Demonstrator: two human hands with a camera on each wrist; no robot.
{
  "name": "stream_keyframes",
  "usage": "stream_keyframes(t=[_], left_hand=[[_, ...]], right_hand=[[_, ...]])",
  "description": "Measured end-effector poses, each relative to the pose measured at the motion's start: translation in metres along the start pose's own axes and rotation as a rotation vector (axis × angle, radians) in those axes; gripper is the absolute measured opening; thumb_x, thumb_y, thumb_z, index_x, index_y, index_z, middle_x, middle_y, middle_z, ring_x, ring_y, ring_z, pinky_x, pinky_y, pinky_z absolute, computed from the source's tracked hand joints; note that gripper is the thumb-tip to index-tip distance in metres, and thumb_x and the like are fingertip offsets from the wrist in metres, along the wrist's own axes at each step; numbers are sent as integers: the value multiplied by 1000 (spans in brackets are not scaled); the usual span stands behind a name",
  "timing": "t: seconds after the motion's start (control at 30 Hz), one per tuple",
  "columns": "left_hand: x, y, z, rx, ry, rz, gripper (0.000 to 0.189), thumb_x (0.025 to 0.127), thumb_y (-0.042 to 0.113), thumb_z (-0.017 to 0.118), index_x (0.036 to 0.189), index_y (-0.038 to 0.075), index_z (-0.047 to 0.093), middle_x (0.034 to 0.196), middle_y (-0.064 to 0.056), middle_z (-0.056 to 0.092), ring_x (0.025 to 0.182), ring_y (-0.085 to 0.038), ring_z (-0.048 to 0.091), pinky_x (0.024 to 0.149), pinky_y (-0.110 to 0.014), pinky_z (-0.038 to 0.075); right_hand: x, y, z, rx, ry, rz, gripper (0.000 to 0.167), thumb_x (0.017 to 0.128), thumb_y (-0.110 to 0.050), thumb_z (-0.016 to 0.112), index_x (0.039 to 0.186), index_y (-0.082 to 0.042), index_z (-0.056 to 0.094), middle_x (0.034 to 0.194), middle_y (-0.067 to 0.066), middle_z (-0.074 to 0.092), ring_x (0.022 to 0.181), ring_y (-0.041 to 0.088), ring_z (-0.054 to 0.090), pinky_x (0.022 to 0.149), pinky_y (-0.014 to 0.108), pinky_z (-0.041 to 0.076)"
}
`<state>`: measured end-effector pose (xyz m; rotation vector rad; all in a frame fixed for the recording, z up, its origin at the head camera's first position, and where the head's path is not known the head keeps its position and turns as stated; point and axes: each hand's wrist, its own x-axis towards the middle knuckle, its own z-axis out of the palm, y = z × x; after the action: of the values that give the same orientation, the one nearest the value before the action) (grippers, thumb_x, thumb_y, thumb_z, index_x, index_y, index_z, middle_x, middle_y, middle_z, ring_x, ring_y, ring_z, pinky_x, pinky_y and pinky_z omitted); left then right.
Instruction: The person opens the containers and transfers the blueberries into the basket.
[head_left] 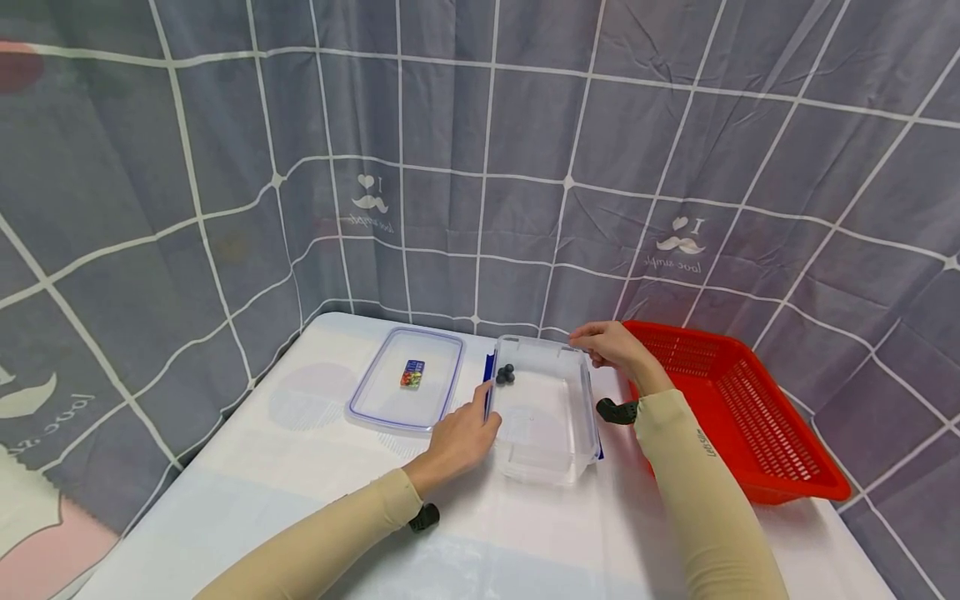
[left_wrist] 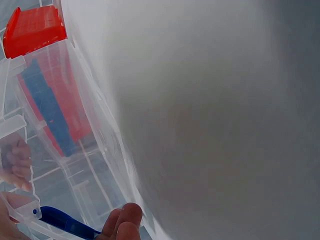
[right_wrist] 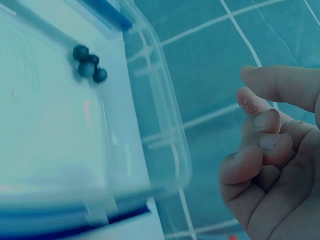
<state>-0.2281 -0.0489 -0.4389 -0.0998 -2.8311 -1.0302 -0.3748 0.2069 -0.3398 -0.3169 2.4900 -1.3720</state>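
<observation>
A clear plastic food container point(head_left: 536, 417) with blue side latches stands on the table, lidless. Several dark blueberries point(head_left: 506, 374) lie clustered at its far left inside corner, seen closer in the right wrist view. My left hand point(head_left: 463, 433) grips the container's left side, with fingers around the wall by a blue latch point(left_wrist: 65, 221). Over the far right corner hovers my right hand point(head_left: 617, 346). Its fingers point(right_wrist: 242, 165) are loosely curled with nothing between them, apart from the container's rim in the right wrist view.
Left of the container, its clear lid point(head_left: 382, 400) with a blue seal lies flat, bearing a small printed label point(head_left: 412, 374). A red slotted basket point(head_left: 693, 392) stands close on the right, beside my right forearm. A grey checked curtain point(head_left: 525, 208) hangs behind the white-covered table point(head_left: 247, 492).
</observation>
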Motion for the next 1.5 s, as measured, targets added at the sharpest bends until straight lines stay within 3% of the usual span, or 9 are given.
stream_keyframes(t=[0.33,0.73,1.1,1.27,1.5], left_hand=[[-1,-1,1,7,2,-3,62,100,36,42,157,17,33,111,-15,72,65,-20,55,56,-37,42],[-2,1,0,19,3,-11,61,100,36,42,157,17,33,112,-14,72,69,-20,57,61,-38,45],[-1,1,-1,23,-11,-8,62,100,37,41,158,16,32,104,-12,72,65,-19,55,57,-37,42],[0,0,-1,22,-15,-11,62,99,37,42,158,17,32,102,-13,71,64,-20,55,56,-37,42],[0,-1,-1,27,-10,-5,63,99,38,42,158,17,32,106,-12,72,68,-19,56,58,-37,43]], right_hand=[[18,-13,36,93,-36,-5,34,95,-18,68,123,0,66,72,1,46,59,15,39,64,28,46],[35,-11,69,127,-52,9,34,94,-16,69,122,1,66,65,1,44,56,15,40,60,27,44],[45,-1,87,178,-67,37,31,95,-12,65,122,4,65,69,1,47,55,11,38,58,26,40],[51,7,92,160,-39,92,38,94,-14,68,128,3,63,70,2,46,57,13,39,59,27,40],[58,17,101,174,-4,111,32,93,-12,69,122,2,66,68,1,46,56,12,38,55,26,39]])
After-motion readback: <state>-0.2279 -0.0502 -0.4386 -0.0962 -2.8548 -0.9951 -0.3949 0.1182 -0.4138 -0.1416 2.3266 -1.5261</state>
